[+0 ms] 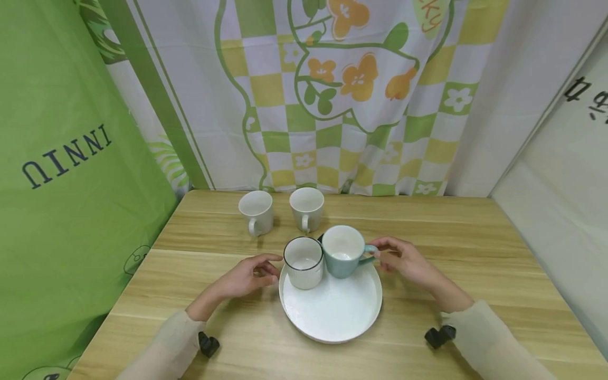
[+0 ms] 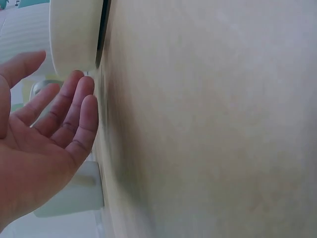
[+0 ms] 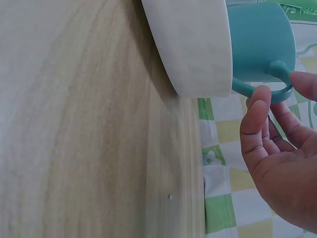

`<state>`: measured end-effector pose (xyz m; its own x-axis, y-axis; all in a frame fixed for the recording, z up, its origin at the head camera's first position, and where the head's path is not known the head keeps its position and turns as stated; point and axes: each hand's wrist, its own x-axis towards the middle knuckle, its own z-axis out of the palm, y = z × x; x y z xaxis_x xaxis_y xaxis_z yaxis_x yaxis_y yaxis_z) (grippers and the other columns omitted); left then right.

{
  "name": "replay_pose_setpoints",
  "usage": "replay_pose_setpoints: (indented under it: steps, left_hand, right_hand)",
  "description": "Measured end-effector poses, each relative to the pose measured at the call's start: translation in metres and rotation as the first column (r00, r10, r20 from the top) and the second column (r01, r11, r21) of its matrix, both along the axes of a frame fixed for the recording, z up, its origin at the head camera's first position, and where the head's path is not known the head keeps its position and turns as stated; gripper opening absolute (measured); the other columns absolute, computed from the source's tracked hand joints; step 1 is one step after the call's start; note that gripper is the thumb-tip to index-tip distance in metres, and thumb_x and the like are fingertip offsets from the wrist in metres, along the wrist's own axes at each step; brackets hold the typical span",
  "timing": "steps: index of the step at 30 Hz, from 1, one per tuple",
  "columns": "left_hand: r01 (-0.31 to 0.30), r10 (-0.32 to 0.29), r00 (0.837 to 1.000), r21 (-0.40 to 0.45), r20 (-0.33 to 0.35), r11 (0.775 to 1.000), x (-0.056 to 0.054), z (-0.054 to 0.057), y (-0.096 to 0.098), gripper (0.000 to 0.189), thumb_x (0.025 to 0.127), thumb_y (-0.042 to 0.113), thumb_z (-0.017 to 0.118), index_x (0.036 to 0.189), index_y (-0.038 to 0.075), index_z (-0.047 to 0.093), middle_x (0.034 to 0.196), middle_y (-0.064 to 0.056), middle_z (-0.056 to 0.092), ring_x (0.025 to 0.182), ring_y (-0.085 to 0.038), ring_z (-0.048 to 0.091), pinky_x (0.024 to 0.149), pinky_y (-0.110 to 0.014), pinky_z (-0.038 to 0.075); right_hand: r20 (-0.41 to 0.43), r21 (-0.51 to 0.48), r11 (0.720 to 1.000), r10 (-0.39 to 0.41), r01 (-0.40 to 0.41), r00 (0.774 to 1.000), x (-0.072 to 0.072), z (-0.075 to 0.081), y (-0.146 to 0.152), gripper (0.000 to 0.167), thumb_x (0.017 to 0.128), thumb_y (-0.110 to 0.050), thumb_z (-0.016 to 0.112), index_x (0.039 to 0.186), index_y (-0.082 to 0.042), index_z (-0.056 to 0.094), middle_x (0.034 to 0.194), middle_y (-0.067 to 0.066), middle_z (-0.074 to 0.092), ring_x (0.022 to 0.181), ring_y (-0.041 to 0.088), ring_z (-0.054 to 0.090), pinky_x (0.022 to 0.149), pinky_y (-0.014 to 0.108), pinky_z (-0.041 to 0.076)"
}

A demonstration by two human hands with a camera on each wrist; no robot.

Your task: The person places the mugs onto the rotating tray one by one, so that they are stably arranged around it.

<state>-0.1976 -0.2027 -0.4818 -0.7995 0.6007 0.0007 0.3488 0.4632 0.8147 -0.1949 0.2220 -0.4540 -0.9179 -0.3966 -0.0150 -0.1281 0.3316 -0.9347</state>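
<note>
A round white tray (image 1: 332, 316) rests on the wooden table, with two mugs at its back. My right hand (image 1: 401, 259) has its fingers at the handle of the teal mug (image 1: 343, 264); the right wrist view shows thumb and fingers pinching that handle (image 3: 283, 94). To its left stands a white mug with a dark rim (image 1: 305, 275), upright on the tray. My left hand (image 1: 244, 277) is just left of this mug and the tray's edge, fingers loosely bent and holding nothing. In the left wrist view its fingertips (image 2: 88, 109) lie close to the tray wall (image 2: 74, 39).
Two plain white cups, one at the left (image 1: 256, 214) and one at the right (image 1: 306, 210), stand behind the tray with handles toward me. A patterned curtain (image 1: 332, 148) hangs along the table's back edge. Green cloth (image 1: 85, 211) borders the left side, a white sheet (image 1: 560, 190) the right.
</note>
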Motion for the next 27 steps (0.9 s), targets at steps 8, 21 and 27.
replay_pose_setpoints:
  steps: [8,21,27]
  left_hand:
    - [-0.185,0.185,0.983,-0.012,-0.015,0.983,-0.006,0.005,-0.009,0.033,0.097,0.016,0.065,0.128,0.005,0.064,0.101,-0.009,0.074,0.091,-0.016,0.067,0.076,-0.023,0.054]
    - [-0.413,0.403,0.902,0.042,0.153,0.910,-0.013,0.014,-0.020,0.031,0.097,0.017,0.063,0.125,0.004,0.066,0.110,-0.016,0.073,0.093,-0.014,0.068,0.079,-0.028,0.055]
    - [-0.457,0.440,0.878,0.053,0.191,0.888,-0.017,0.023,-0.026,0.034,0.101,0.020,0.059,0.130,0.003,0.061,0.118,-0.019,0.069,0.101,-0.023,0.067,0.084,-0.039,0.055]
  right_hand:
    - [-0.018,0.041,0.998,0.051,-0.050,0.999,0.002,-0.005,0.008,0.033,0.100,-0.014,0.059,0.130,0.000,0.055,0.114,0.024,0.061,0.076,0.023,0.060,0.065,0.031,0.054]
    - [0.023,0.109,0.980,0.164,-0.165,0.986,0.004,-0.011,0.016,0.050,0.097,-0.007,0.057,0.144,0.001,0.042,0.128,0.031,0.057,0.091,0.024,0.068,0.058,0.033,0.056]
    - [0.057,0.132,0.971,0.194,-0.200,0.979,0.005,-0.011,0.016,0.056,0.097,-0.010,0.060,0.147,0.002,0.039,0.130,0.032,0.055,0.094,0.022,0.068,0.059,0.034,0.056]
